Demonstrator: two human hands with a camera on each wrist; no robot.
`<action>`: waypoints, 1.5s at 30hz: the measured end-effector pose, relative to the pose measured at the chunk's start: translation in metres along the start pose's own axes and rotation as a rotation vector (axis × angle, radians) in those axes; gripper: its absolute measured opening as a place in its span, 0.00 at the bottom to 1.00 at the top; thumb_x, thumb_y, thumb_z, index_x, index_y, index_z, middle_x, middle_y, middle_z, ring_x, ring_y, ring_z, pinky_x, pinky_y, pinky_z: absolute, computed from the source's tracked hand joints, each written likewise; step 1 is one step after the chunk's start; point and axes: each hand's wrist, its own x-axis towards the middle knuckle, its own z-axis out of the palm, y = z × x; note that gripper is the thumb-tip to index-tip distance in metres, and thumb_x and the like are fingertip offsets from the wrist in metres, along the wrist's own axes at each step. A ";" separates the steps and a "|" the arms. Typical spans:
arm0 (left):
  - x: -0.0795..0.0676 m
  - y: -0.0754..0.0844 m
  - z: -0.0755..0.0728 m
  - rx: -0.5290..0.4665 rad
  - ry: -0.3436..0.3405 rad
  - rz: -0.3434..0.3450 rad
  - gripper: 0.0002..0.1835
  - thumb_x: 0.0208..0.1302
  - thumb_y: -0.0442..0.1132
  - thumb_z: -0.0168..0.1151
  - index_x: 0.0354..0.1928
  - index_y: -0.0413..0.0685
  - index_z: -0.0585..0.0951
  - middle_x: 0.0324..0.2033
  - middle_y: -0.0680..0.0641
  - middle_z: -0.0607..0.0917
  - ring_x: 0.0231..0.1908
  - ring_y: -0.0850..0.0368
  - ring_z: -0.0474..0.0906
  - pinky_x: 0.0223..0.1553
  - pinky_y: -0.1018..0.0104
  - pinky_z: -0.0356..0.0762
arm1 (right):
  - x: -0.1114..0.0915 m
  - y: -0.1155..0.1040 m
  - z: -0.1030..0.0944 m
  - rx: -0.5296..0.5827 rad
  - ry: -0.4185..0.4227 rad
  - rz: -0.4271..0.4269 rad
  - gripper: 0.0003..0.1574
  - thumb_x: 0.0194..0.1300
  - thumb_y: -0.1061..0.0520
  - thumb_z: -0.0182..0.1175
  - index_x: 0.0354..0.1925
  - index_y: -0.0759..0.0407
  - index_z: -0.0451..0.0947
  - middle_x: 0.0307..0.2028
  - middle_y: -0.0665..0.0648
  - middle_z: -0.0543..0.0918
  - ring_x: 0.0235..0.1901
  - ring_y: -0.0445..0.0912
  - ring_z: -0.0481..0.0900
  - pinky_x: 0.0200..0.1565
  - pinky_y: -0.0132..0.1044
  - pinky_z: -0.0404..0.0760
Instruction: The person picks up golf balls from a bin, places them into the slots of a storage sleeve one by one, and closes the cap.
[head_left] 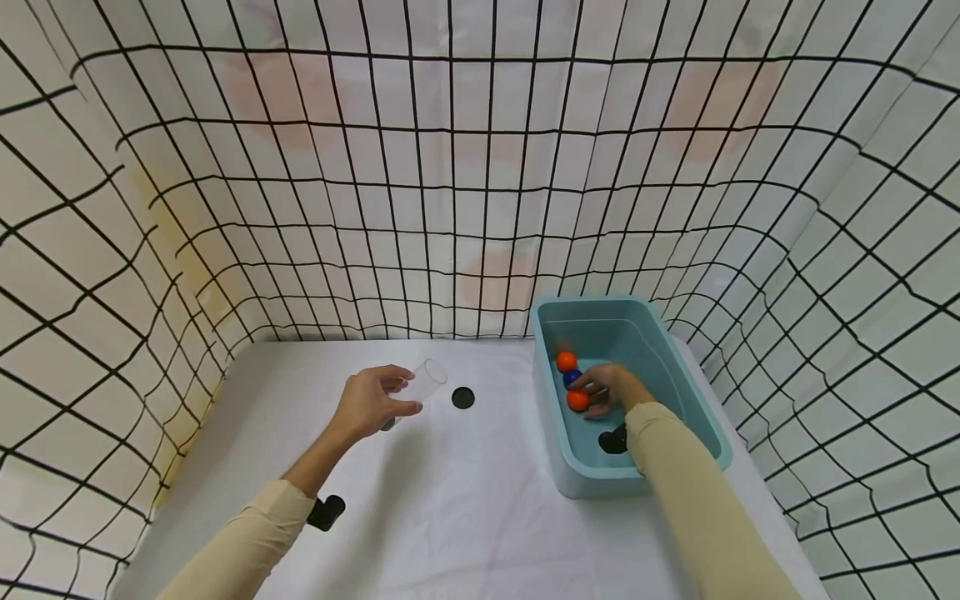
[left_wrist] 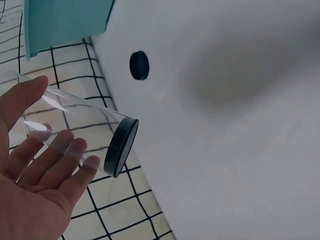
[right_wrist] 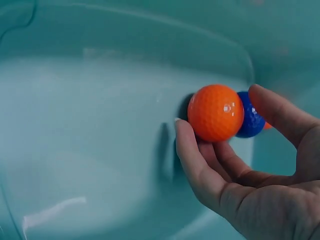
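My left hand [head_left: 372, 402] grips a clear plastic tube [head_left: 424, 382], thumb on one side and fingers on the other. The tube is tilted, and a dark cap [left_wrist: 121, 148] closes its lower end. A second dark round cap [head_left: 462, 397] lies flat on the white table to the right of it. Inside the teal bin [head_left: 558, 446], my right hand [head_left: 609, 387] has its fingers curled round an orange golf ball [right_wrist: 216, 113]. The thumb overlaps a blue golf ball [right_wrist: 250, 115] just behind. Another orange golf ball [head_left: 566, 361] sits beyond the blue one, along the bin's left side.
Black wire grid panels [head_left: 487, 158] enclose the table at the back and both sides. The bin stands at the table's right, close to the back grid. White cloth [head_left: 480, 517] covers the table.
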 end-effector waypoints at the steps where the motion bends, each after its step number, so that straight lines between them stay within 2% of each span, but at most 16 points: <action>1: 0.000 0.000 0.000 0.003 0.001 0.002 0.24 0.53 0.41 0.79 0.52 0.43 0.86 0.50 0.36 0.88 0.54 0.40 0.85 0.53 0.46 0.83 | 0.000 0.000 0.001 0.006 -0.010 0.001 0.34 0.68 0.58 0.64 0.65 0.72 0.65 0.57 0.70 0.72 0.49 0.60 0.81 0.54 0.48 0.84; 4: 0.000 0.000 -0.001 0.011 0.001 0.007 0.24 0.53 0.41 0.79 0.52 0.43 0.85 0.50 0.36 0.88 0.54 0.40 0.85 0.53 0.47 0.83 | 0.002 -0.001 0.004 0.016 -0.013 0.010 0.35 0.67 0.59 0.65 0.65 0.73 0.64 0.56 0.70 0.72 0.49 0.60 0.80 0.53 0.48 0.84; 9: 0.000 0.000 -0.002 0.013 -0.001 0.005 0.24 0.53 0.42 0.79 0.52 0.42 0.85 0.50 0.36 0.88 0.53 0.40 0.85 0.53 0.47 0.83 | 0.007 -0.001 0.003 0.003 0.002 0.011 0.32 0.67 0.60 0.64 0.63 0.73 0.67 0.52 0.69 0.74 0.45 0.59 0.81 0.51 0.46 0.85; 15: 0.001 -0.001 -0.002 0.013 -0.001 -0.008 0.24 0.54 0.41 0.79 0.53 0.42 0.85 0.50 0.36 0.88 0.54 0.40 0.85 0.53 0.47 0.84 | 0.009 0.001 0.003 -0.013 -0.010 0.005 0.30 0.69 0.60 0.63 0.63 0.73 0.67 0.53 0.70 0.74 0.44 0.58 0.83 0.54 0.46 0.84; 20: 0.001 0.001 -0.003 0.012 -0.005 -0.011 0.24 0.54 0.41 0.78 0.53 0.42 0.85 0.51 0.35 0.88 0.54 0.39 0.85 0.52 0.47 0.84 | 0.004 0.000 0.001 -0.004 -0.013 0.017 0.31 0.68 0.61 0.64 0.64 0.72 0.67 0.54 0.71 0.74 0.44 0.59 0.84 0.53 0.46 0.85; 25: 0.001 0.001 -0.004 0.019 -0.005 -0.020 0.24 0.54 0.42 0.79 0.53 0.42 0.85 0.51 0.35 0.88 0.54 0.39 0.84 0.52 0.47 0.84 | -0.008 -0.006 -0.007 -0.018 -0.050 0.001 0.31 0.68 0.60 0.63 0.64 0.71 0.67 0.54 0.70 0.75 0.41 0.56 0.86 0.52 0.43 0.85; 30: 0.003 0.002 -0.004 0.020 -0.009 -0.030 0.25 0.54 0.42 0.78 0.54 0.42 0.85 0.52 0.35 0.87 0.55 0.39 0.84 0.51 0.48 0.85 | -0.020 -0.015 -0.018 -0.004 -0.129 -0.093 0.31 0.71 0.57 0.61 0.67 0.69 0.66 0.57 0.68 0.75 0.42 0.54 0.87 0.51 0.42 0.85; 35: 0.008 0.007 -0.003 0.036 -0.001 -0.012 0.27 0.54 0.42 0.78 0.57 0.41 0.84 0.52 0.35 0.87 0.54 0.39 0.85 0.48 0.49 0.86 | -0.038 -0.028 -0.026 0.022 -0.195 -0.206 0.34 0.72 0.55 0.60 0.69 0.69 0.65 0.63 0.68 0.71 0.51 0.57 0.84 0.57 0.44 0.82; 40: 0.014 0.016 0.002 0.055 -0.001 0.010 0.28 0.53 0.43 0.78 0.57 0.42 0.84 0.51 0.37 0.88 0.55 0.41 0.85 0.51 0.49 0.84 | -0.058 -0.042 -0.031 0.059 -0.242 -0.282 0.32 0.72 0.55 0.60 0.68 0.67 0.67 0.69 0.70 0.66 0.58 0.59 0.79 0.61 0.45 0.79; 45: 0.019 0.028 0.007 0.054 -0.006 0.037 0.28 0.53 0.43 0.79 0.57 0.45 0.85 0.48 0.38 0.89 0.53 0.41 0.86 0.49 0.49 0.84 | -0.081 -0.054 -0.030 0.028 -0.267 -0.399 0.30 0.74 0.56 0.59 0.68 0.69 0.69 0.69 0.69 0.71 0.57 0.54 0.81 0.63 0.48 0.77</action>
